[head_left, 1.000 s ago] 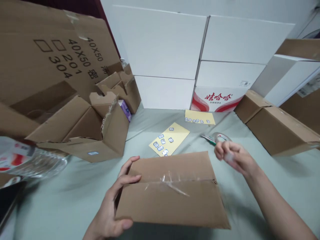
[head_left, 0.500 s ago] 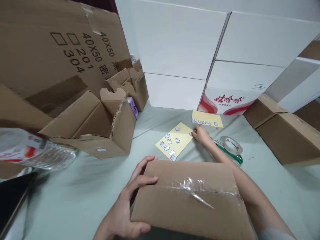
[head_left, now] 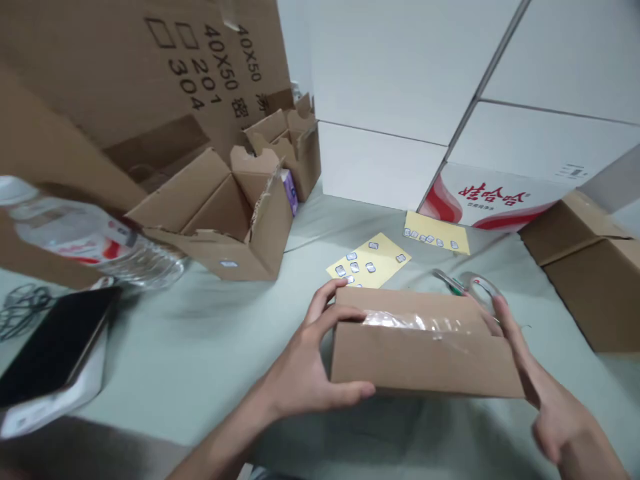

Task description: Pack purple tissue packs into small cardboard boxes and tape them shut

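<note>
A closed cardboard box [head_left: 430,363] with clear tape along its top seam is in front of me. My left hand [head_left: 310,363] grips its left end, fingers on top and thumb along the near lower edge. At the right end, my right hand [head_left: 550,400] holds the box, its index finger stretched along the far corner and its other fingers partly hidden. Just behind the box lies a yellow sheet [head_left: 386,255] with several small blue-edged white stickers, its near part covered. Another yellow sheet [head_left: 443,230] with a row of stickers lies farther back.
A tape roll [head_left: 481,288] and a green-handled tool [head_left: 453,285] lie behind the box. On the left are an open cardboard box [head_left: 235,257], a water bottle [head_left: 90,230] and a black phone [head_left: 55,347]. White cartons [head_left: 385,160] stand behind; another brown box [head_left: 590,287] is right.
My right hand has left the sticker sheet and come back to the right end of the box. The box sits more level, and the view has shifted left.
</note>
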The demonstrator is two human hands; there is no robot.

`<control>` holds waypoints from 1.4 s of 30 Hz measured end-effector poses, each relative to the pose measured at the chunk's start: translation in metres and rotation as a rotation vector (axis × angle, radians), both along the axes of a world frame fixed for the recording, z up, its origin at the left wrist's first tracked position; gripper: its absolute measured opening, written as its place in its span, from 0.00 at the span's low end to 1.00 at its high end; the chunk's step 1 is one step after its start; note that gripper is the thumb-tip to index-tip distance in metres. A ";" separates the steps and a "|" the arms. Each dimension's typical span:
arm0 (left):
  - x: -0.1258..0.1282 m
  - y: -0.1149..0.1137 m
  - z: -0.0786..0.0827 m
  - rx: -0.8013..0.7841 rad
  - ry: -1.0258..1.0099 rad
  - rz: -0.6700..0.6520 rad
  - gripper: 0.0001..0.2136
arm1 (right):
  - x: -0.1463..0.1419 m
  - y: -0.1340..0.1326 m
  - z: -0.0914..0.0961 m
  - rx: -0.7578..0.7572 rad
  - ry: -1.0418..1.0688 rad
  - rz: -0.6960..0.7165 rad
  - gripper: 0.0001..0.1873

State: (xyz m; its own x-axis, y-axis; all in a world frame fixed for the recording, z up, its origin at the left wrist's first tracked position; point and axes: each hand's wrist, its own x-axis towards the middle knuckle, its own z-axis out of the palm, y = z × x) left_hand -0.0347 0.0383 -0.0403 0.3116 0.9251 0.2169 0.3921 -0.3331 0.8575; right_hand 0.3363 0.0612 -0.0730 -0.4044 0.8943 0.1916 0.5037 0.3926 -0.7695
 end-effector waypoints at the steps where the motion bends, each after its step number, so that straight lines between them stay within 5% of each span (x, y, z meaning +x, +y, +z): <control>1: 0.004 0.001 0.003 -0.020 -0.003 -0.007 0.31 | 0.004 -0.003 0.001 0.032 -0.010 0.022 0.71; 8: 0.008 0.004 0.000 -0.083 0.043 -0.110 0.38 | 0.001 0.009 0.005 0.157 -0.002 0.089 0.37; 13: -0.003 -0.004 -0.020 -0.009 -0.090 -0.188 0.51 | 0.001 0.006 0.003 0.176 0.027 0.051 0.36; 17: -0.008 -0.010 -0.035 -0.015 -0.266 -0.059 0.31 | 0.004 0.002 0.000 0.163 0.035 0.011 0.36; 21: -0.008 -0.008 -0.042 0.026 -0.176 0.114 0.19 | 0.007 0.001 -0.001 0.161 0.039 0.008 0.37; 31: -0.014 0.017 -0.046 0.079 -0.154 0.016 0.02 | 0.001 -0.009 -0.003 0.181 0.021 -0.013 0.38; 42: -0.027 0.031 -0.039 0.150 -0.110 -0.053 0.04 | -0.001 -0.015 -0.004 0.157 0.027 0.020 0.39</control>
State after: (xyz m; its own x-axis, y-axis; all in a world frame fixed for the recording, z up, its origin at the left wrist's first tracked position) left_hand -0.0616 0.0692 -0.0794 0.3259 0.8628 0.3865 0.2772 -0.4780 0.8334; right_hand 0.3357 0.0463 -0.0770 -0.4143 0.8443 0.3399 0.4747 0.5191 -0.7108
